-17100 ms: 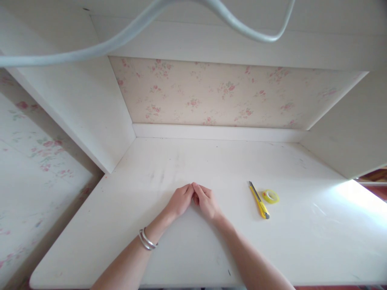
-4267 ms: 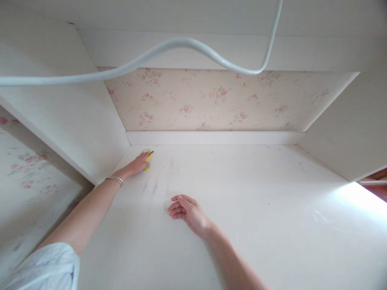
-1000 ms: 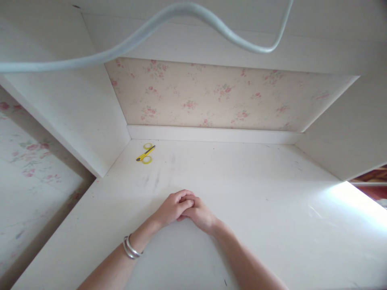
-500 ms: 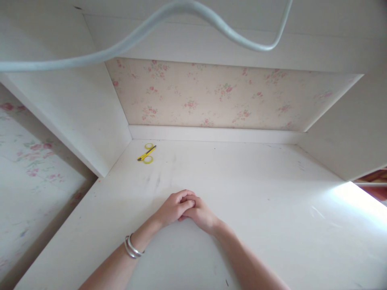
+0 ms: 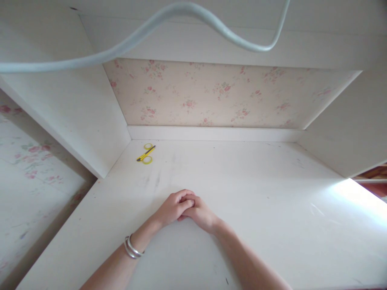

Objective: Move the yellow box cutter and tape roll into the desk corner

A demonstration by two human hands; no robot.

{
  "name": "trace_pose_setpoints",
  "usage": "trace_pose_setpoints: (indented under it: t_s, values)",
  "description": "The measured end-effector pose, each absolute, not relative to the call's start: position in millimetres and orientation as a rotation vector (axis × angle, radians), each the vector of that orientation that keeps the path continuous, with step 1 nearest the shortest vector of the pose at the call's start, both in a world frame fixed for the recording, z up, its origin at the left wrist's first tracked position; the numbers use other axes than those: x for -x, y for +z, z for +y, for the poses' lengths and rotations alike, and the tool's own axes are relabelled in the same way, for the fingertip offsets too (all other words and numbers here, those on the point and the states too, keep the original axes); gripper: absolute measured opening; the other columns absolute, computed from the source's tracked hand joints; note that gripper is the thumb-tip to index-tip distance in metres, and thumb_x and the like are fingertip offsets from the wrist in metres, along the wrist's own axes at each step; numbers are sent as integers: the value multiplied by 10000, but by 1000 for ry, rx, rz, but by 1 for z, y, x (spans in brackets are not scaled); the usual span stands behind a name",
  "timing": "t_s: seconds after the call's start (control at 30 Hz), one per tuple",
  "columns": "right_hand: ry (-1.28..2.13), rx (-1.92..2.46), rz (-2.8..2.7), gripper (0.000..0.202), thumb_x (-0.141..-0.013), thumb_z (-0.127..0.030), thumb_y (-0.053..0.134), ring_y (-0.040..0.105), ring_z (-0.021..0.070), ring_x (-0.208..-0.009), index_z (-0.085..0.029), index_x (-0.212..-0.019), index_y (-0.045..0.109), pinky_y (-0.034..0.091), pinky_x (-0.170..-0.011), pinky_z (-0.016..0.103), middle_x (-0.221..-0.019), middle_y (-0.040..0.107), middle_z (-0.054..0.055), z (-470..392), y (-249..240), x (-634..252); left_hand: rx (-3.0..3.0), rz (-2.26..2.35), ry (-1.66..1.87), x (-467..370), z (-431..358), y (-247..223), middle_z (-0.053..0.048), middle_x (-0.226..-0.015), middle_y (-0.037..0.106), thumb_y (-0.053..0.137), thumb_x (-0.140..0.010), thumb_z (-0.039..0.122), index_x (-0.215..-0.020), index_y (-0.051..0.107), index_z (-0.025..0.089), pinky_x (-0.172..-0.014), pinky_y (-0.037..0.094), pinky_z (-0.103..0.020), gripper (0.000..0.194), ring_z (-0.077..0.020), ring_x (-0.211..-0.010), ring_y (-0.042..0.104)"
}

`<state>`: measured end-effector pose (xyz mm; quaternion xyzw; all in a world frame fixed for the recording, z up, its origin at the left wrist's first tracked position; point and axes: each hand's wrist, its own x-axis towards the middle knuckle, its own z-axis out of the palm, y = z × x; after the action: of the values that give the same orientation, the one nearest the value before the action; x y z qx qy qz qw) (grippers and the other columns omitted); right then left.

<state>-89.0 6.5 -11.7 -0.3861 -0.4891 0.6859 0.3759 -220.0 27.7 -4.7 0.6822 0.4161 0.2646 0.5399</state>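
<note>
My left hand (image 5: 172, 208) and my right hand (image 5: 202, 213) rest on the white desk (image 5: 256, 209), clasped together with fingers interlaced, holding nothing. Silver bangles sit on my left wrist. A yellow utility knife (image 5: 145, 153) lies far off at the back left corner of the desk. Two yellow tape rolls lie with it: one tape roll (image 5: 148, 146) behind it and another tape roll (image 5: 147, 160) in front.
White side panels enclose the desk on the left (image 5: 72, 108) and right (image 5: 341, 133). Floral wallpaper (image 5: 211, 94) covers the back. A pale cable (image 5: 181, 12) hangs across the top of the view. Bright light falls on the desk's right side.
Over the last second nothing moved. Before that, the knife and tape went from the desk's right side to the back left corner, and my hands came back together.
</note>
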Motion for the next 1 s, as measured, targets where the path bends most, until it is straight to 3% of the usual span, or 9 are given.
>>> trace_pose_setpoints:
  t_s: [1.0]
  values:
    - [1753,973,-1277,161,-640,-121,607,606,145,-693,-160,-787,659,511,-642,266,-720,627,-1,7,-18,89,-1612,1000,620,220,27,-5,-28,-931,682,509,-798,270,-1018,627,174,-734,463,-255,267,-183,-862,611]
